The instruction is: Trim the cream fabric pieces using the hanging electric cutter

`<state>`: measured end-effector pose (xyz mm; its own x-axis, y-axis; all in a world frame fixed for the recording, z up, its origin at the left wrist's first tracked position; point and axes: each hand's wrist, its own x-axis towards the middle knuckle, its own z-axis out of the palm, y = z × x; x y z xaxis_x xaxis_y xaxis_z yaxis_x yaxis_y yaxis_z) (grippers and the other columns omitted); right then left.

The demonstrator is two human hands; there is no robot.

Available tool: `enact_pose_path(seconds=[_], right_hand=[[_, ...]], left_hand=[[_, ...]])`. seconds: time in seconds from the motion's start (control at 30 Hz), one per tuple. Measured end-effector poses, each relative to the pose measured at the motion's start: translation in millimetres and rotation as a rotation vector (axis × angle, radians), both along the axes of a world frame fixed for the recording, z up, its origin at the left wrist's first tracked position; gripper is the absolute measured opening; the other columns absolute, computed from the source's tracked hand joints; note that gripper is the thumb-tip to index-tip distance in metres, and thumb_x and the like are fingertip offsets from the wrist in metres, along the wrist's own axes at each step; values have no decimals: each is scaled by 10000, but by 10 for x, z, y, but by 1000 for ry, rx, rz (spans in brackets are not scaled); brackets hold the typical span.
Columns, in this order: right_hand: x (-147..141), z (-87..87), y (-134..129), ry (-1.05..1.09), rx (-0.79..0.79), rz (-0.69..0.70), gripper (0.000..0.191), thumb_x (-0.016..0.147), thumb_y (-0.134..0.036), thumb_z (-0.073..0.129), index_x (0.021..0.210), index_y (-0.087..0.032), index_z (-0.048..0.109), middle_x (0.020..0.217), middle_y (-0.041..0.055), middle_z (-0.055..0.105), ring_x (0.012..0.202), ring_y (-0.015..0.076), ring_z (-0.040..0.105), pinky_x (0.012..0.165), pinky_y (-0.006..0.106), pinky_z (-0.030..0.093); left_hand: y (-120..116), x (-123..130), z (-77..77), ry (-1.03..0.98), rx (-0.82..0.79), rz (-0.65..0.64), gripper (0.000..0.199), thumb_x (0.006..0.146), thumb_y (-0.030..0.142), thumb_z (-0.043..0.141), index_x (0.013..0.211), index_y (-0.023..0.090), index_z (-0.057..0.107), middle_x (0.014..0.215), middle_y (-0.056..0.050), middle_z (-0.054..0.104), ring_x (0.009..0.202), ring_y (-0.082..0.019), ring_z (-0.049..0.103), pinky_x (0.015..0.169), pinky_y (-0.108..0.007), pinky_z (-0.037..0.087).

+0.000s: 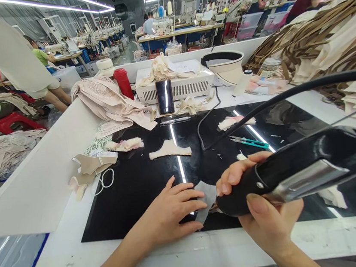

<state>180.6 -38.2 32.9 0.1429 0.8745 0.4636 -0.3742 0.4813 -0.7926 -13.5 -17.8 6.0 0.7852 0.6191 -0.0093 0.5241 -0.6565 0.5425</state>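
Observation:
My left hand (174,209) lies flat with its fingers spread, the fingertips on a small grey translucent sheet (207,192) on the glossy black board (134,199). In my right hand (269,222) is a bulky black corded hand tool (317,155) with a shiny metal lever along its side. My fingers wrap around its front end, with the thumb on the near side. Its narrow tip points left at the grey sheet; whether it touches cannot be made out. Beyond my hands lies a cream curved fabric piece (169,149). Teal-handled thread snips (250,142) lie farther right.
A phone (165,97) leans against a white vented box (175,86). Beige fabric (109,98) is heaped back left beside a red cup (123,84). The tool's thick black cable (277,95) arches over the board's right side. Fabric scraps (93,165) lie left. Other people sit at distant machines.

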Motion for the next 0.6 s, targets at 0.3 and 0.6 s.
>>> enact_pose_path(seconds=[0.3, 0.6], right_hand=[[24, -5, -16, -22, -38, -3, 348, 929, -339, 739, 1233, -313, 574, 886, -10, 583, 731, 158, 588, 664, 335, 545], [-89, 5, -128, -42, -49, 46, 393, 913, -395, 753, 1225, -307, 530, 846, -19, 576, 679, 153, 580, 628, 327, 538]], left_hand=[[-1, -2, -21, 1, -6, -8, 419, 930, 324, 745, 1331, 310, 625, 1485, 17, 596, 1462, -292, 431, 1246, -671, 142], [-2, -21, -74, -41, 2, -7, 417, 923, 333, 752, 1323, 314, 635, 1455, -1, 620, 1468, -279, 428, 1255, -650, 106]])
